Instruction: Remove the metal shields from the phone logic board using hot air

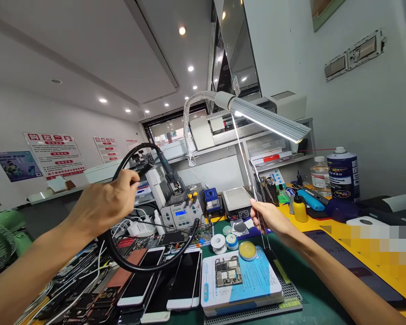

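My left hand [110, 198] is raised at the left, its fingers curled closed in front of a looping black hose [113, 253]. A dark piece shows just beyond the fingers, but what they grip is hidden. The hot-air handpiece [167, 167] on that hose rests at the station's holder. At the right, my right hand [269, 216] pinches thin metal tweezers [264, 237], whose two prongs extend below the fingers. Below and left of it, a phone logic board [228, 271] lies on a white-and-blue box [257, 282]. A round tin of yellowish paste [247, 250] sits on the box's back edge.
Several phones [186, 275] and loose boards cover the left side. The soldering station [182, 212], a wire spool [218, 243] and a hot plate [237, 201] stand behind. A lit lamp [269, 119] hangs overhead. Bottles, a spray can [342, 174] and a large phone [355, 266] are right.
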{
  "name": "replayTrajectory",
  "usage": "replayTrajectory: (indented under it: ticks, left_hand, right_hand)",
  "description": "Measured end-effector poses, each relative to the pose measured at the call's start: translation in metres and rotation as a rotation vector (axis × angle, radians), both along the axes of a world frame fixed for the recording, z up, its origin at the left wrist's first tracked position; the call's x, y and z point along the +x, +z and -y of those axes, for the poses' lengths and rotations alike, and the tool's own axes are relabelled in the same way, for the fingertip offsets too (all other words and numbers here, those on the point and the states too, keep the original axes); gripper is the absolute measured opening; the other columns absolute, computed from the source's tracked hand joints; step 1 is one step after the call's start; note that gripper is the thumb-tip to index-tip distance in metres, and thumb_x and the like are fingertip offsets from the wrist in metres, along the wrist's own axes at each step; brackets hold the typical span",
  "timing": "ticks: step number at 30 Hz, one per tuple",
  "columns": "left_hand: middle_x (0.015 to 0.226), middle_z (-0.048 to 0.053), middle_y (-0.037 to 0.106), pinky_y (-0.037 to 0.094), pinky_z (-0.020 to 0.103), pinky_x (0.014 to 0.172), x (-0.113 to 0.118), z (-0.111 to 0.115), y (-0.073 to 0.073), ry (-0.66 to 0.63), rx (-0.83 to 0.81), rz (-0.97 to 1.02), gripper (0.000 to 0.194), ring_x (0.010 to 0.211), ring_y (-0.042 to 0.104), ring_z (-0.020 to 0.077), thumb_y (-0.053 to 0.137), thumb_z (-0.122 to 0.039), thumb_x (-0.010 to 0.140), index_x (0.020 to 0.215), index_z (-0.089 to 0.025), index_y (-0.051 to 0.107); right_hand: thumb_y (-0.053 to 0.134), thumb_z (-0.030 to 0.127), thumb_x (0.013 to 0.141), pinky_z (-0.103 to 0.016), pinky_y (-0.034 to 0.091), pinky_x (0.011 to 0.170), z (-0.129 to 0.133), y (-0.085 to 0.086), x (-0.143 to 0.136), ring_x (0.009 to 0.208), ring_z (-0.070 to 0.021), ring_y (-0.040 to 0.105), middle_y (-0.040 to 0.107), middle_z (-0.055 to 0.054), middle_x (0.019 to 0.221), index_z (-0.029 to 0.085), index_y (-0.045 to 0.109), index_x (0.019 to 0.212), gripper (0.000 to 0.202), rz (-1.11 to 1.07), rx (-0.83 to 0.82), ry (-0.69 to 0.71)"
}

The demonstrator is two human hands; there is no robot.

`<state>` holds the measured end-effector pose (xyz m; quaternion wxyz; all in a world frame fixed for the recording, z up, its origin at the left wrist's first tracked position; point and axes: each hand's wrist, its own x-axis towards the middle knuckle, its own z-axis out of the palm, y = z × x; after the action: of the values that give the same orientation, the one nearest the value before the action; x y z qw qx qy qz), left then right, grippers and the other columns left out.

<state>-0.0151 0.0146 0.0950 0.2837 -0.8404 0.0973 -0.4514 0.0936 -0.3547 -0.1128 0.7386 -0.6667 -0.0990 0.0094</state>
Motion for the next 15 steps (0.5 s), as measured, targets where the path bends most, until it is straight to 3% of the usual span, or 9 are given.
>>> replayTrajectory:
  ticks: [5, 7, 10, 13, 15]
  left_hand:
    - [0.051, -0.003, 0.058, 0.025, 0.025, 0.046, 0.013, 0.019, -0.042, -0.140, 0.110, -0.270, 0.023, 0.042, 0.059, 0.0210, 0.042, -0.019, 0.099, 0.118, -0.016, 0.054]
    - [0.054, -0.002, 0.061, 0.030, 0.025, 0.046, 0.020, 0.028, -0.060, -0.193, 0.124, -0.350, 0.035, 0.046, 0.062, 0.0213, 0.044, -0.007, 0.092, 0.124, -0.015, 0.055]
    - [0.086, 0.004, 0.073, 0.044, 0.024, 0.054, 0.030, 0.038, -0.078, -0.287, 0.114, -0.444, 0.048, 0.062, 0.068, 0.0177, 0.046, 0.005, 0.084, 0.125, -0.016, 0.059]
    - [0.125, 0.008, 0.067, 0.053, 0.025, 0.063, 0.040, 0.043, -0.089, -0.365, 0.037, -0.474, 0.032, 0.075, 0.066, 0.0125, 0.054, -0.004, 0.092, 0.121, -0.017, 0.062]
    - [0.123, 0.008, 0.065, 0.053, 0.024, 0.061, 0.049, 0.043, -0.096, -0.385, -0.059, -0.450, 0.021, 0.071, 0.061, 0.0099, 0.057, -0.017, 0.098, 0.119, -0.016, 0.062]
  right_hand:
    - [0.060, 0.044, 0.102, -0.025, 0.053, 0.051, 0.002, 0.000, 0.001, 0.055, -0.0103, 0.060, 0.067, 0.002, 0.080, 0.016, 0.066, 0.100, 0.029, -0.013, 0.026, 0.057]
    - [0.059, 0.045, 0.102, -0.025, 0.052, 0.051, 0.003, 0.001, 0.000, 0.054, -0.0102, 0.059, 0.066, 0.002, 0.079, 0.016, 0.066, 0.100, 0.030, 0.000, 0.038, 0.091]
    - [0.058, 0.046, 0.102, -0.025, 0.051, 0.050, 0.003, 0.002, -0.003, 0.053, -0.0098, 0.057, 0.065, 0.003, 0.077, 0.016, 0.066, 0.099, 0.031, 0.025, 0.049, 0.131]
    - [0.057, 0.047, 0.103, -0.023, 0.048, 0.047, 0.003, 0.004, -0.006, 0.049, -0.0088, 0.054, 0.063, 0.004, 0.073, 0.016, 0.065, 0.096, 0.032, 0.041, 0.059, 0.149]
    - [0.057, 0.048, 0.103, -0.023, 0.047, 0.046, 0.002, 0.005, -0.008, 0.048, -0.0084, 0.053, 0.061, 0.005, 0.071, 0.017, 0.065, 0.095, 0.033, 0.046, 0.066, 0.149]
